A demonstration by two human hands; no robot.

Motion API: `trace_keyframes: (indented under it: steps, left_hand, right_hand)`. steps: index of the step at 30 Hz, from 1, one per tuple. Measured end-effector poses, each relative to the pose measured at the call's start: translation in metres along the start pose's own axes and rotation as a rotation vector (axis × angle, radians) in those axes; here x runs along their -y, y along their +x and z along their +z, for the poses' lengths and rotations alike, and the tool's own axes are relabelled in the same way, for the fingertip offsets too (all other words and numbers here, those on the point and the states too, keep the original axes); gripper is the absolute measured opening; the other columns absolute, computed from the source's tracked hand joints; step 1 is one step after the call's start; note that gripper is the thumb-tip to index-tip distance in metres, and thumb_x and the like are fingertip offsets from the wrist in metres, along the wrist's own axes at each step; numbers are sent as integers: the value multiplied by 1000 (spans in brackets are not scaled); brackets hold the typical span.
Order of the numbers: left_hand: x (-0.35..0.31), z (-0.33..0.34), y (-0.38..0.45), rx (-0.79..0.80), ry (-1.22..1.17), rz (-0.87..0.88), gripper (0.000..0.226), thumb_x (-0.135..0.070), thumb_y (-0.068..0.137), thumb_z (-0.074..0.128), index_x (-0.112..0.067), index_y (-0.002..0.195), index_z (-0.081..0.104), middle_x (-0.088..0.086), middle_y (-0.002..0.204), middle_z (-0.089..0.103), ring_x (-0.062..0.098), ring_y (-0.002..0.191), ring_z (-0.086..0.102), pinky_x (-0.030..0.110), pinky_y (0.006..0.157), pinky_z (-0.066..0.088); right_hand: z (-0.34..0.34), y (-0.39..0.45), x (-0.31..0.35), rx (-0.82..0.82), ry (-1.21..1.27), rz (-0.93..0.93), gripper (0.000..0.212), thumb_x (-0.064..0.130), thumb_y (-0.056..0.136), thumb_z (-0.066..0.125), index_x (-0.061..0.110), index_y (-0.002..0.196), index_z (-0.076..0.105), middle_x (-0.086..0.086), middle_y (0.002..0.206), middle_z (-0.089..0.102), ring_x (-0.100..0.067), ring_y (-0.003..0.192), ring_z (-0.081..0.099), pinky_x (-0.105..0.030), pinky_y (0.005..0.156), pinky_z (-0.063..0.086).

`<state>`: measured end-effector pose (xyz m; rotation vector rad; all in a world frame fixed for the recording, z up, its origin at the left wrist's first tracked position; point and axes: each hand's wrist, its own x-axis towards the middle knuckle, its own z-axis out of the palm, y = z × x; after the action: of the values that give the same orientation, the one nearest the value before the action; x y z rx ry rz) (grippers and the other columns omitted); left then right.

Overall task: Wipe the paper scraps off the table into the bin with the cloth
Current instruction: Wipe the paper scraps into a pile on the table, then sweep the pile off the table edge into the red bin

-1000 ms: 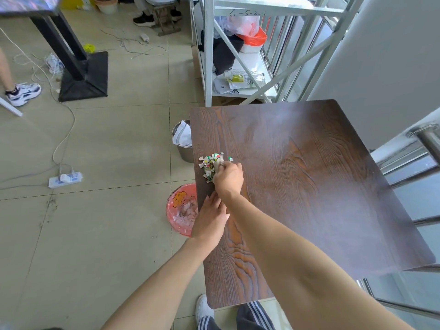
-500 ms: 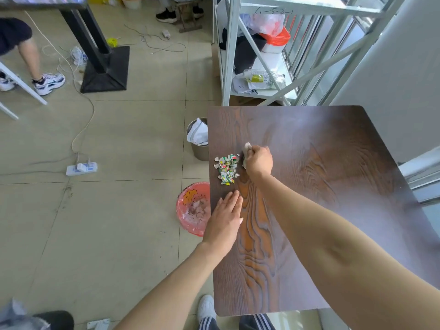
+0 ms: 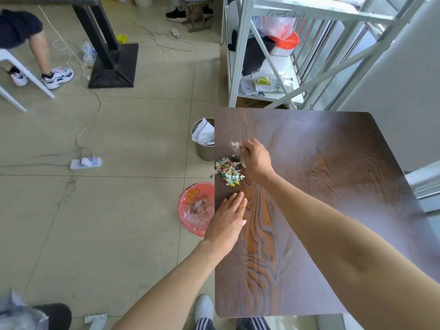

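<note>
**Scraps gathered at the edge, sweep to the bin pending**

My right hand (image 3: 256,160) has its fingers clamped on the cloth (image 3: 238,148), just at 3 o'clock of the paper scraps (image 3: 229,172) piled near the tabletop (image 3: 333,186) edge. My left hand (image 3: 228,217) lies flat, fingers straight and together. I judge the next move is pushing the pile toward 8 o'clock, over the edge into the pink bin (image 3: 196,208).
</note>
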<state>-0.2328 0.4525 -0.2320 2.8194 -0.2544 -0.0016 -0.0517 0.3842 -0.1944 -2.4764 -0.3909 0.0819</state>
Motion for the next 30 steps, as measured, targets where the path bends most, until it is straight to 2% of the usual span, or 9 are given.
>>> trace_keyframes:
  steps: [4, 7, 10, 15, 17, 22, 25, 30]
  left_hand:
    - [-2, -5, -1, 3, -35, 5, 57, -20, 98, 43, -2, 147, 20, 12, 158, 12, 27, 147, 12, 38, 118, 4]
    - [-1, -4, 0, -1, -17, 4, 57, -20, 96, 48, -1, 145, 26, 14, 157, 20, 28, 145, 20, 41, 117, 12]
    - [0, -1, 2, 39, 0, -8, 59, -23, 86, 64, -1, 137, 44, 14, 148, 41, 29, 136, 41, 43, 110, 32]
    - [4, -1, 4, 27, 14, 6, 67, -32, 65, 83, -6, 122, 60, 8, 133, 59, 22, 120, 59, 34, 98, 49]
    - [4, -2, 3, 25, 7, 9, 68, -33, 64, 83, -7, 122, 61, 7, 132, 60, 21, 120, 59, 33, 97, 50]
    - [6, -3, 3, 16, -15, -22, 66, -30, 71, 79, -6, 128, 56, 9, 138, 54, 22, 127, 52, 35, 104, 43]
    - [7, -1, 3, 0, -32, -10, 65, -28, 71, 78, -6, 128, 55, 10, 139, 54, 22, 129, 50, 36, 105, 44]
    - [8, -2, 3, -5, -34, 10, 69, -38, 60, 84, -13, 121, 63, 2, 131, 62, 15, 122, 57, 28, 100, 47]
  right_hand:
    - [-3, -27, -18, -164, 1, 309, 28, 21, 95, 44, 2, 99, 64, -20, 107, 58, -38, 100, 55, -37, 76, 43]
    - [11, -38, -14, -173, 24, 367, 27, 15, 95, 42, 2, 104, 65, -21, 110, 58, -40, 101, 55, -38, 79, 43]
    - [24, -29, 3, -173, 47, 345, 27, 15, 94, 43, 4, 104, 66, -20, 109, 59, -40, 99, 55, -37, 77, 44]
    - [35, -9, 12, -101, 40, 267, 28, 13, 96, 41, 3, 101, 66, -19, 110, 59, -40, 99, 52, -32, 70, 33]
    - [36, -5, 15, -57, 24, 188, 28, 12, 95, 41, 3, 102, 67, -19, 107, 60, -39, 98, 53, -30, 69, 29]
    - [42, 2, 26, 53, -34, 22, 27, 8, 94, 42, 4, 96, 68, -17, 103, 61, -38, 95, 53, -30, 68, 29]
    - [45, 7, 33, 99, -56, -63, 28, 8, 95, 42, 6, 104, 68, -15, 105, 62, -36, 96, 52, -33, 72, 37]
    - [46, 15, 44, 228, -90, -204, 29, 8, 95, 44, 10, 109, 68, -13, 107, 62, -37, 97, 52, -42, 80, 46]
